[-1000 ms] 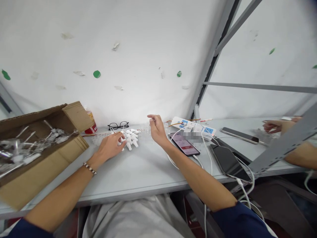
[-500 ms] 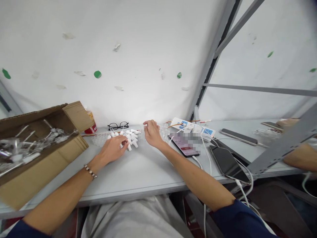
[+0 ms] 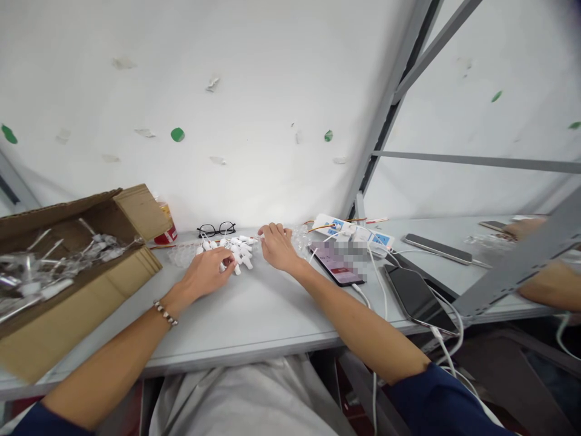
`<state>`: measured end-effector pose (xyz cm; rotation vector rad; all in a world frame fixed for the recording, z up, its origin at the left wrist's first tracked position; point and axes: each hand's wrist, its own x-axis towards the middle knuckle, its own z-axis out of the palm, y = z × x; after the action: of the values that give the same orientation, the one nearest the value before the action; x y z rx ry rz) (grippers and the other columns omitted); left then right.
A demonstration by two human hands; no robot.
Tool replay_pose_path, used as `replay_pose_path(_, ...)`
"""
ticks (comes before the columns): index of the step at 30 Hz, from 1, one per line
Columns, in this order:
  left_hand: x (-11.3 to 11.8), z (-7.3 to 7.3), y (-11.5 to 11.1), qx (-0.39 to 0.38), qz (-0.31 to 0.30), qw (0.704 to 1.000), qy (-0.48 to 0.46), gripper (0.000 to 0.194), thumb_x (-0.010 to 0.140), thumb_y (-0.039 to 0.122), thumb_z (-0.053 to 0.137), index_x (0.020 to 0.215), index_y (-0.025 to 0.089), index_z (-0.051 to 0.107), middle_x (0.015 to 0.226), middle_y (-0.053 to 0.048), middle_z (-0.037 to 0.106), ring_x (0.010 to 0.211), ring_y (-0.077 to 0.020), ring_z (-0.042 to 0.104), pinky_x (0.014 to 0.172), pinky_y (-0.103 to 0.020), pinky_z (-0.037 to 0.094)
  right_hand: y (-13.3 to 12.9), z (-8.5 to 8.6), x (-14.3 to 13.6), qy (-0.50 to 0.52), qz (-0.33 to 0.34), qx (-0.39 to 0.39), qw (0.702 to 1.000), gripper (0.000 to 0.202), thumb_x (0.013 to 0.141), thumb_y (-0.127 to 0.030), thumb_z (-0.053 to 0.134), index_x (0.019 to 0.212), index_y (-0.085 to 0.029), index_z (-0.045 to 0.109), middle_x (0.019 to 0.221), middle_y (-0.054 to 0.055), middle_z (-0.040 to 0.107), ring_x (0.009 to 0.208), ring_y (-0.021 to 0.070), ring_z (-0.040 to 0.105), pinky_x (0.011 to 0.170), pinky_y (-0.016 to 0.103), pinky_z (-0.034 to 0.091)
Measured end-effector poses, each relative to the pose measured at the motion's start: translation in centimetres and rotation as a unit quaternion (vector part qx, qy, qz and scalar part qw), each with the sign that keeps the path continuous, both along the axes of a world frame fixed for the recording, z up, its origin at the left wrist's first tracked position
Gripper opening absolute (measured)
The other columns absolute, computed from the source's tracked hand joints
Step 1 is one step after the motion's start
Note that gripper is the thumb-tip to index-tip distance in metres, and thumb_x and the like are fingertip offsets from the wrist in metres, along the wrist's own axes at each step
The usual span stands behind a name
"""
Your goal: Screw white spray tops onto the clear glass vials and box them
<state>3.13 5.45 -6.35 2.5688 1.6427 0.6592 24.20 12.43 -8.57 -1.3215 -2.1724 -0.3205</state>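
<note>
My left hand (image 3: 206,271), a beaded bracelet at its wrist, rests at the near left edge of a heap of small white plastic pieces (image 3: 240,249). Its fingers are curled, and a white piece shows between thumb and fingers. To the right of the heap, my right hand (image 3: 278,248) lies palm down with bent, slightly parted fingers. Clear plastic pieces (image 3: 301,239) lie against its right side; its fingertips are partly hidden. More clear plastic (image 3: 181,255) lies left of the heap.
A cardboard box (image 3: 86,303) with clear and white parts stands at left, near a red-and-yellow container (image 3: 167,224). Eyeglasses (image 3: 216,230) lie by the wall. At right are a power strip (image 3: 327,225), phones (image 3: 420,297) with cables, a metal post (image 3: 521,260) and another person's arm (image 3: 551,287).
My right hand has turned and lowered slightly, its fingers now bent down towards the table beside the heap. My left hand stays where it was.
</note>
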Motion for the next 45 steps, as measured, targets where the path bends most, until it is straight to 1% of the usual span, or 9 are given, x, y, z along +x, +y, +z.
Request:
replay_pose_path(7, 0.0, 0.0, -0.1, 0.005, 0.002, 1.000, 0.001, 0.023, 0.088, 0.035, 0.043, 0.083, 0.022, 0.062, 0.088, -0.001, 0.069, 0.068, -0.0172, 0.058, 0.062, -0.030, 0.039, -0.2, 0.2, 0.1, -0.003, 0.017, 0.020, 1.000, 0.026, 0.084, -0.016, 0.053, 0.110, -0.020, 0.050, 0.108, 0.013, 0.053, 0.104, 0.0300, 0.043, 0.082, 0.042, 0.031)
replay_pose_path(12, -0.2, 0.1, 0.2, 0.014, 0.007, 1.000, 0.003, 0.024, 0.088, 0.036, 0.044, 0.083, 0.022, 0.062, 0.089, -0.001, 0.070, 0.070, -0.0173, 0.059, 0.062, -0.029, 0.039, -0.3, 0.4, 0.1, -0.022, 0.024, 0.035, 0.999, 0.028, 0.082, -0.014, 0.056, 0.108, -0.020, 0.052, 0.106, 0.013, 0.052, 0.102, 0.0301, 0.043, 0.084, 0.043, 0.031)
replay_pose_path(17, -1.0, 1.1, 0.8, 0.054, 0.058, 0.997, 0.008, 0.026, 0.087, 0.039, 0.044, 0.082, 0.022, 0.063, 0.089, -0.002, 0.070, 0.071, -0.0178, 0.059, 0.061, -0.029, 0.038, -0.6, 0.7, 0.1, -0.033, 0.018, 0.047, 0.998, 0.025, 0.082, -0.015, 0.055, 0.107, -0.020, 0.054, 0.103, 0.012, 0.053, 0.099, 0.0291, 0.043, 0.084, 0.043, 0.030)
replay_pose_path(21, -3.7, 3.2, 1.4, 0.094, 0.167, 0.981, 0.002, 0.027, 0.086, 0.041, 0.046, 0.086, 0.021, 0.065, 0.095, -0.004, 0.071, 0.077, -0.0198, 0.060, 0.065, -0.028, 0.040, -1.2, 1.0, -0.4, 0.005, 0.042, 0.056, 0.998, 0.019, 0.084, -0.021, 0.056, 0.102, -0.020, 0.055, 0.101, 0.010, 0.054, 0.098, 0.0271, 0.046, 0.083, 0.041, 0.031)
replay_pose_path(25, -8.4, 5.1, 1.5, 0.046, 0.337, 0.940, 0.013, 0.036, 0.083, 0.053, 0.048, 0.091, 0.022, 0.065, 0.095, -0.007, 0.070, 0.082, -0.0253, 0.061, 0.069, -0.033, 0.044, -2.4, 1.3, -1.2, 0.065, 0.103, 0.066, 0.990, 0.009, 0.087, -0.027, 0.055, 0.093, -0.021, 0.056, 0.094, 0.007, 0.056, 0.093, 0.0232, 0.049, 0.080, 0.037, 0.032)
replay_pose_path(28, -11.4, 5.7, 1.3, 0.016, 0.402, 0.915, 0.020, 0.041, 0.081, 0.057, 0.049, 0.092, 0.020, 0.063, 0.098, -0.010, 0.069, 0.086, -0.0293, 0.061, 0.071, -0.037, 0.046, -3.0, 1.4, -1.7, 0.072, 0.147, 0.060, 0.985, 0.006, 0.086, -0.027, 0.055, 0.086, -0.021, 0.057, 0.089, 0.005, 0.057, 0.088, 0.0211, 0.050, 0.078, 0.035, 0.033)
replay_pose_path(34, -14.0, 6.0, 1.2, 0.044, 0.445, 0.894, -0.015, 0.042, 0.080, 0.058, 0.049, 0.092, 0.019, 0.060, 0.096, -0.011, 0.068, 0.087, -0.0296, 0.061, 0.075, -0.041, 0.049, -3.0, 1.0, -1.8, 0.078, 0.168, 0.038, 0.982, 0.004, 0.083, -0.025, 0.057, 0.082, -0.021, 0.057, 0.084, 0.004, 0.057, 0.084, 0.0195, 0.051, 0.076, 0.033, 0.034)
replay_pose_path(41, -15.5, 5.7, 1.8, -0.060, 0.447, 0.892, 0.032, 0.055, 0.069, 0.062, 0.059, 0.098, 0.016, 0.056, 0.113, -0.019, 0.064, 0.105, -0.0352, 0.060, 0.082, -0.045, 0.049, -3.0, 1.2, -1.8, 0.088, 0.172, 0.009, 0.981, 0.005, 0.084, -0.024, 0.057, 0.081, -0.020, 0.058, 0.085, 0.003, 0.058, 0.086, 0.0194, 0.053, 0.078, 0.033, 0.034)
replay_pose_path(45, -16.9, 5.0, 2.5, -0.053, 0.426, 0.903, 0.002, 0.051, 0.065, 0.055, 0.067, 0.093, 0.015, 0.056, 0.106, -0.020, 0.066, 0.100, -0.0397, 0.062, 0.078, -0.049, 0.049, -3.0, 1.1, -1.8, 0.087, 0.174, -0.001, 0.981, 0.006, 0.084, -0.025, 0.057, 0.080, -0.020, 0.058, 0.085, 0.004, 0.059, 0.085, 0.0194, 0.054, 0.079, 0.033, 0.035)
